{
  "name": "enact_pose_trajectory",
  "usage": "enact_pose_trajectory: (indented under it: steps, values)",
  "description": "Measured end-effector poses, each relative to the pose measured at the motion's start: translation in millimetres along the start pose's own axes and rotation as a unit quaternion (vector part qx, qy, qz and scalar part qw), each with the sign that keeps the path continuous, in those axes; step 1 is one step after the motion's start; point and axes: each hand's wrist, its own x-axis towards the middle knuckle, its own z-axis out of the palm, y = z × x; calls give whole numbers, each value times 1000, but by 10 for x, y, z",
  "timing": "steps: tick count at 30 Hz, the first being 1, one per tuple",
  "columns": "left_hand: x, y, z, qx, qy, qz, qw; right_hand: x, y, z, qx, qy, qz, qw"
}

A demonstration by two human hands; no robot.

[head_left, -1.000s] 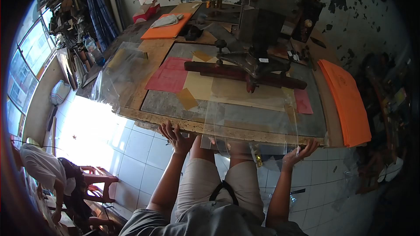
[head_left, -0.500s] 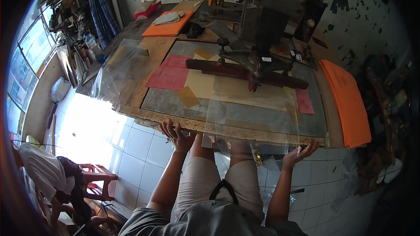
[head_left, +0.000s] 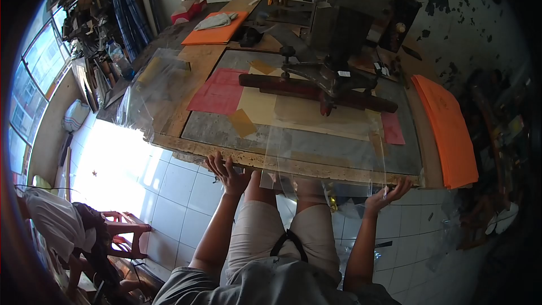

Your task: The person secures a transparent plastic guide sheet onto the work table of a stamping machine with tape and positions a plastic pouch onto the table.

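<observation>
My left hand [head_left: 227, 176] rests against the worn front edge of the wooden table [head_left: 226, 153], fingers spread and holding nothing. Further right, my right hand [head_left: 389, 193] lies against the same edge, its fingers stretched out and no object in them. Between the hands, a clear plastic sheet [head_left: 324, 161] drapes over the edge, its right side close to my right hand. Beyond it, a dark press head with a red-brown bar [head_left: 316, 93] stands over a grey metal plate [head_left: 220, 133] bearing beige paper [head_left: 257, 106] and red paper [head_left: 217, 90].
Orange folded sheets [head_left: 443, 130] lie at the table's right side. More clear plastic [head_left: 152, 90] hangs over the left corner. At the back left, a grey cloth [head_left: 216, 21] sits on an orange stack [head_left: 212, 35]. Another person [head_left: 56, 220] is beside a red stool [head_left: 127, 229] at lower left.
The view has shifted very slightly. Both my hands keep their places at the table edge, and the other person at lower left has moved a little.
</observation>
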Motion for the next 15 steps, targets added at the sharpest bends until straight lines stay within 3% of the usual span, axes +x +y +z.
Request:
enact_pose_trajectory:
  steps: [15]
  values:
    - [-3, -14, 27, 1, 9, 7, 1000, 3, 6, 12, 12, 12, 0, 1000]
